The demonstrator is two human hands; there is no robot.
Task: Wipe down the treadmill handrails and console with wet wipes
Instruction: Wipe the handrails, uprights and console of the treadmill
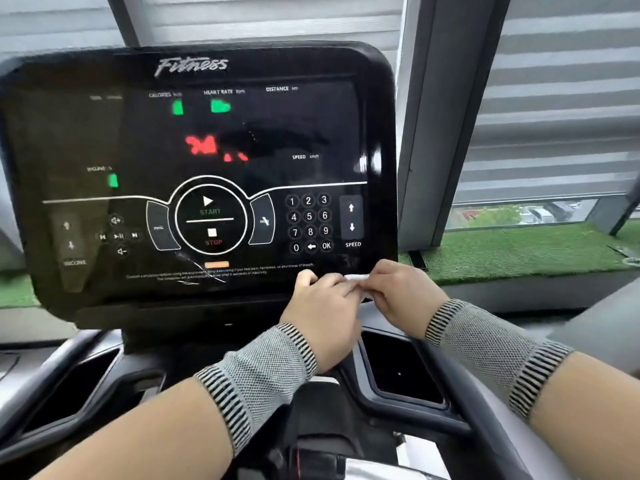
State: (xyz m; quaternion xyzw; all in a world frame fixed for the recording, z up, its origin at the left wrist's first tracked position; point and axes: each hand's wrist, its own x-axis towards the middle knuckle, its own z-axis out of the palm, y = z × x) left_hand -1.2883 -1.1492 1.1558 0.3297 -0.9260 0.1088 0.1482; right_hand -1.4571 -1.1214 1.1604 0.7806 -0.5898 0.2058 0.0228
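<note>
The black treadmill console (pixel 194 140) fills the upper left, its display lit with green and red figures. Just below its lower right corner, my left hand (pixel 323 306) and my right hand (pixel 398 294) meet. Both pinch a small crumpled white wet wipe (pixel 356 279) between their fingertips. Only a sliver of the wipe shows between the fingers. Grey handrails (pixel 460 393) curve down on the right and another handrail (pixel 69 355) on the left. Both wrists wear grey knitted bands.
Dark cup-holder recesses (pixel 405 372) sit either side of the console's post. A grey window pillar (pixel 446 116) stands right of the console, with blinds (pixel 561 98) behind. A ledge of green artificial turf (pixel 519 251) runs under the window.
</note>
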